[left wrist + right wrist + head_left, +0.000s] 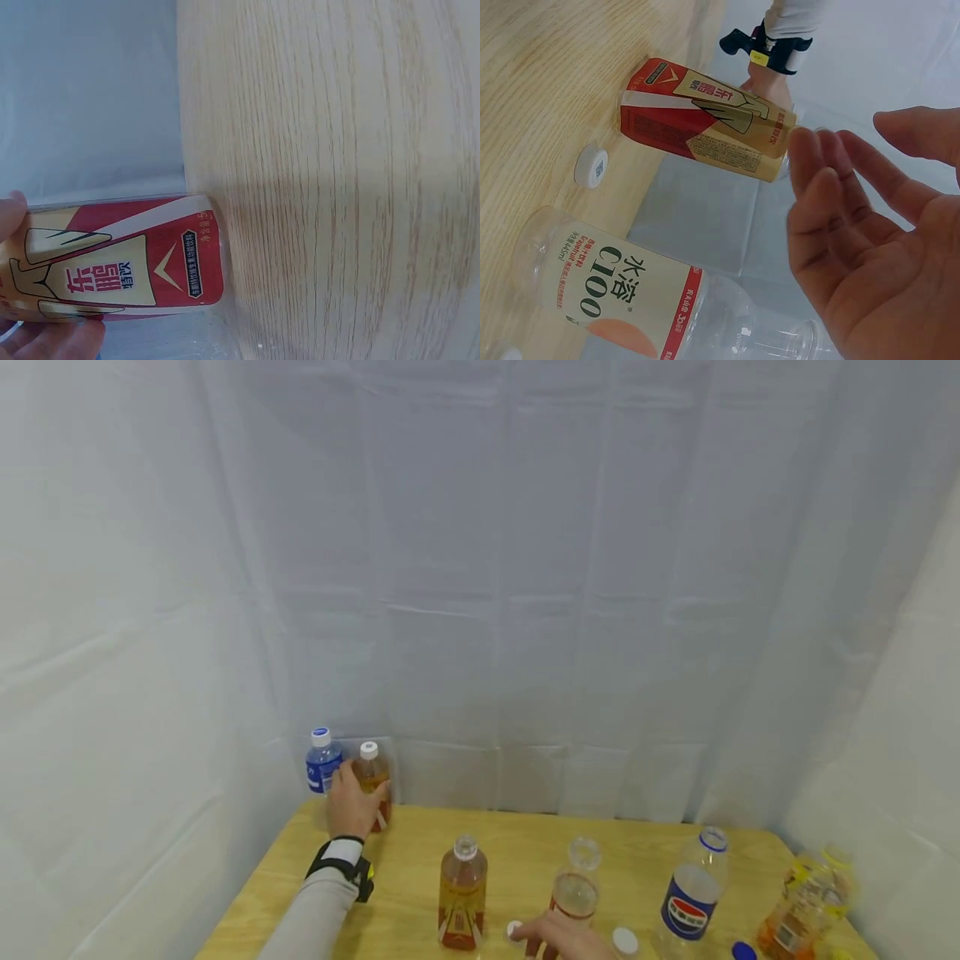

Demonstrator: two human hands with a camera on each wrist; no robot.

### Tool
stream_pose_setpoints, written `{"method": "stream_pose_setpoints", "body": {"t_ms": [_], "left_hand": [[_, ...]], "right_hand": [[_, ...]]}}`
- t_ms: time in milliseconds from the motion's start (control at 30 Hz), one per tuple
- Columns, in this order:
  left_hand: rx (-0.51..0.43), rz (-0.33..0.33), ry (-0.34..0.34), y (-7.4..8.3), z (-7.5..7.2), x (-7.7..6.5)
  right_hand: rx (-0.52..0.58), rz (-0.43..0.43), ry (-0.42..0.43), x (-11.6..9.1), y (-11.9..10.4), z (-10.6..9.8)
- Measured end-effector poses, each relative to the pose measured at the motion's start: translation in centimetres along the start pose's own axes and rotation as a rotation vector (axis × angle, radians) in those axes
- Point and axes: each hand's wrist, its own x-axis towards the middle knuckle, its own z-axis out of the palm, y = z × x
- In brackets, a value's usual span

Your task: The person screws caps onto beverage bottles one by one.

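Left hand (352,803): I grip the red bottle (127,259), lower left
Right hand (900,255): loosely bent, empty
Risk: blue bottle (322,769) toppling, if I nudge it

Wood-grain surface (405,868) carries blue-label btl (318,774) & capped amber btl (371,768) at far L corner, then, L to R, uncapped amber btl (462,902), white cap (513,931), c100 btl (575,895), 2nd white cap (626,941), Pepsi btl (688,906), blue cap (743,951) & yellow-trimmed btl (797,916) nr R edge.

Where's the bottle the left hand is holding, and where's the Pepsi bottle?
Held bottle (116,264): left wrist view, on its label.
Pepsi bottle (688,903): head view, on its blue label.
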Motion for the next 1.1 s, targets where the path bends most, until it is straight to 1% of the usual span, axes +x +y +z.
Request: {"method": "stream_pose_setpoints", "body": {"t_ms": [67,100,133,200,233,300,333,367,400,433,467,533,600,633,700,767,833,900,967,1033,1100], "left_hand": [[0.003,-0.009,-0.014,-0.1,-0.2,0.1],[-0.001,-0.013,-0.023,-0.2,-0.2,0.2],[-0.005,-0.017,-0.033,-0.3,-0.3,0.2],[-0.021,-0.024,-0.044,-0.5,-0.6,0.2],[-0.026,-0.025,-0.05,-0.6,-0.7,0.2],[-0.044,-0.023,-0.058,-0.6,-1.1,0.0],[-0.051,-0.019,-0.059,-0.6,-1.3,-0.2],[-0.057,-0.012,-0.054,-0.4,-1.6,-0.5],[-0.059,-0.001,-0.049,-0.2,-1.8,-0.9],[-0.065,0.02,-0.046,0.1,-2.0,-1.3],[-0.078,0.044,-0.048,0.4,-2.2,-1.8],[-0.126,0.111,-0.071,1.4,-2.4,-3.1],[-0.193,0.184,-0.127,2.4,-2.6,-4.6],[-0.241,0.217,-0.162,2.9,-2.8,-5.5],[-0.341,0.256,-0.241,3.9,-3.1,-7.4],[-0.402,0.276,-0.319,4.6,-3.2,-9.2],[-0.438,0.277,-0.395,5.2,-3.2,-10.8],[-0.429,0.276,-0.466,5.7,-3.0,-12.1],[-0.403,0.272,-0.527,6.1,-2.6,-13.0],[-0.378,0.269,-0.563,6.3,-2.1,-13.7],[-0.375,0.265,-0.585,6.4,-1.7,-14.1]], "right_hand": [[-0.016,0.02,0.019,0.1,-0.3,0.1],[-0.015,0.046,0.023,0.1,-0.3,0.1],[-0.032,0.052,0.018,0.2,-0.1,0.1],[-0.023,0.09,0.004,0.4,0.2,0.0],[-0.05,0.083,-0.014,0.5,0.7,0.0],[-0.033,0.146,-0.026,0.8,0.7,-0.2],[-0.032,0.161,-0.023,0.9,0.5,-0.2],[-0.018,0.2,-0.006,1.0,0.2,-0.3],[-0.032,0.222,0.011,1.1,-0.1,-0.4],[-0.055,0.242,0.032,1.2,-0.4,-0.5],[-0.051,0.283,0.069,1.2,-1.0,-0.5],[-0.125,0.3,0.119,1.3,-1.4,-0.7],[-0.189,0.33,0.161,1.2,-1.5,-0.9],[-0.212,0.336,0.178,1.2,-1.5,-0.9],[-0.245,0.329,0.203,1.1,-1.5,-0.8],[-0.26,0.314,0.22,1.0,-1.4,-0.8],[-0.274,0.295,0.227,1.0,-1.3,-0.7],[-0.27,0.29,0.228,0.9,-1.2,-0.7],[-0.264,0.3,0.224,0.9,-1.1,-0.6],[-0.25,0.315,0.22,0.9,-1.0,-0.5],[-0.229,0.329,0.209,1.0,-1.0,-0.3]]}}
